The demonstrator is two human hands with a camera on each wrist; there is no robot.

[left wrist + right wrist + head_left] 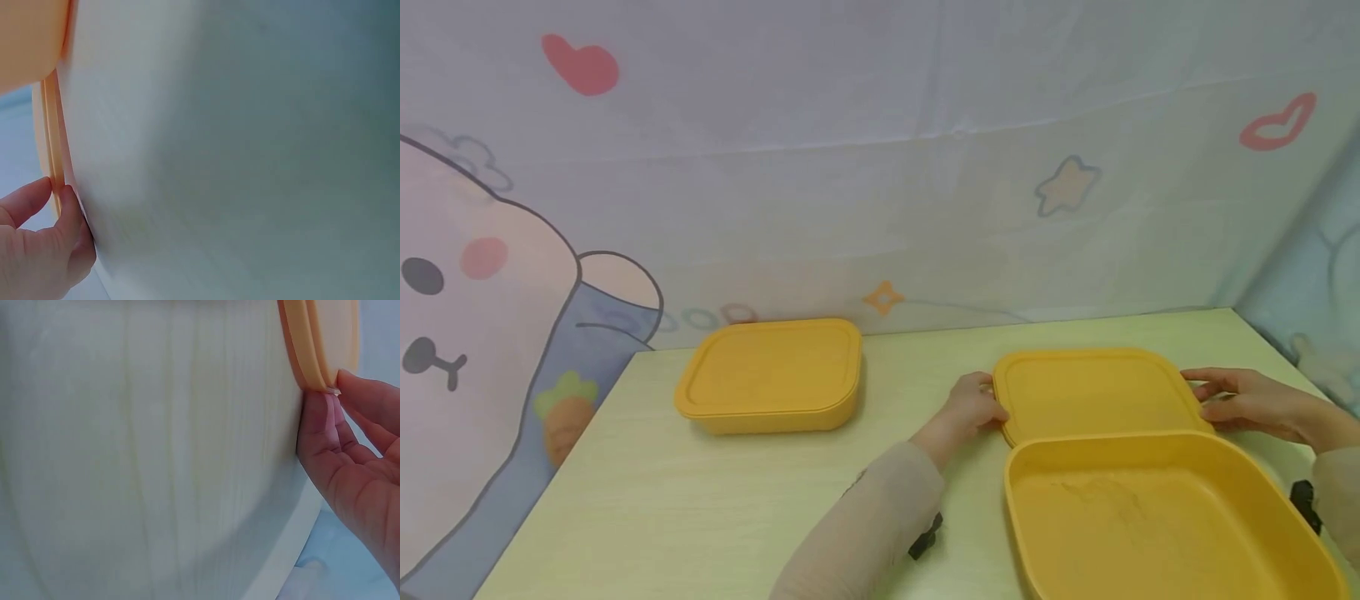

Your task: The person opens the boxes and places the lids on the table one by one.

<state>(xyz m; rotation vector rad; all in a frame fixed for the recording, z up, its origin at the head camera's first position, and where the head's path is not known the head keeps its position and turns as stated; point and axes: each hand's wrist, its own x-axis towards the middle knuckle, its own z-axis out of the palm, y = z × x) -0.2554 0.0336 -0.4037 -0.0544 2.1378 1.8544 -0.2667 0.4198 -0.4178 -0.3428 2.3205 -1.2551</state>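
A flat yellow lid [1097, 393] with rounded corners lies behind the large yellow container at the right of the table. At its left edge, my left hand [967, 414] pinches the rim between thumb and fingers; the left wrist view shows this hand [47, 240] close to the tabletop. My right hand [1262, 406] grips the opposite edge, and in the right wrist view its thumb and fingers [365, 394] meet at the layered rim of the lid [309, 344]. The lidless container [1150, 508] stands in front, hiding the lid's near edge.
A second yellow container [775, 375] with its lid on sits at the back left of the table [700, 508]. Behind the table hangs a printed cloth [820, 167] with hearts, stars and a cartoon animal. Another cloth [1326, 275] borders the right side.
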